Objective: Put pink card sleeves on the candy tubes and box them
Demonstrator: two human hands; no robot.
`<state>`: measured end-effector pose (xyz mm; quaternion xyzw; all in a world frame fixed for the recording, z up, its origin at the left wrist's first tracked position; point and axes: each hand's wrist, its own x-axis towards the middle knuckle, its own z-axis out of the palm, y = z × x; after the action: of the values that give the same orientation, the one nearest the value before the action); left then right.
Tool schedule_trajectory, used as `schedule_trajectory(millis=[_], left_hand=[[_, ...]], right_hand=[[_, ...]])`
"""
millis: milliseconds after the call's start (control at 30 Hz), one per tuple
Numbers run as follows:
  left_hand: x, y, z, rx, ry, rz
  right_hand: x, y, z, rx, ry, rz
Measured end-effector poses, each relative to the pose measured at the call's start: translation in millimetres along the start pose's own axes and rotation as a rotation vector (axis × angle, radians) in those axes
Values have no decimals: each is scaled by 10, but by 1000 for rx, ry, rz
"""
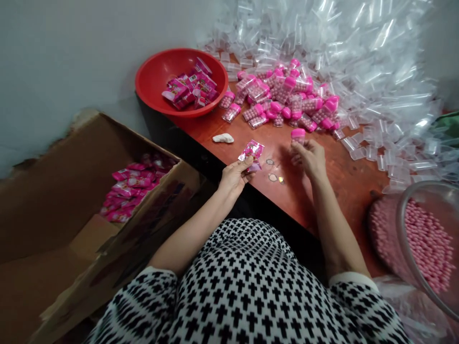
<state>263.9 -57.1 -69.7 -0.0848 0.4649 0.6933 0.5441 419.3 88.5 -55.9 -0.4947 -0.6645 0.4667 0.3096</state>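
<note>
My left hand [234, 179] pinches a pink printed wrapper [251, 150] near the table's front edge, the thumb lying over its lower end. To the right, the fingers of my right hand [311, 156] are closed on a small clear bottle with a pink cap [298, 134]; the cap points away from me and the fingers hide much of the body. Beyond both hands lies a pile of filled bottles [287, 95], clear with pink caps and pink beads inside. A small white lump [223, 138] rests left of the wrapper.
A red bowl [150, 91] with pink packets stands at the back left. Empty clear containers [358, 57] are heaped behind and right. A tub of pink beads [426, 239] sits at right. Below left, an open cardboard box [46, 210] holds pink packets [131, 186].
</note>
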Motion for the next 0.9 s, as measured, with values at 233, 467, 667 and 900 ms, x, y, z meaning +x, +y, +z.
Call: schedule_trajectory(millis=[233, 467, 667, 900], left_hand=[[-28, -84, 36, -181, -33, -17], [-161, -181, 151, -154, -144, 54], [-188, -198, 164, -42, -199, 168], [-211, -123, 193, 103, -319, 166]], right_hand=[[-1231, -137, 359, 311, -230, 105], [-1310, -76, 517, 337, -193, 124], [-1290, -67, 497, 357, -149, 73], [-1246, -7, 488, 349, -189, 20]])
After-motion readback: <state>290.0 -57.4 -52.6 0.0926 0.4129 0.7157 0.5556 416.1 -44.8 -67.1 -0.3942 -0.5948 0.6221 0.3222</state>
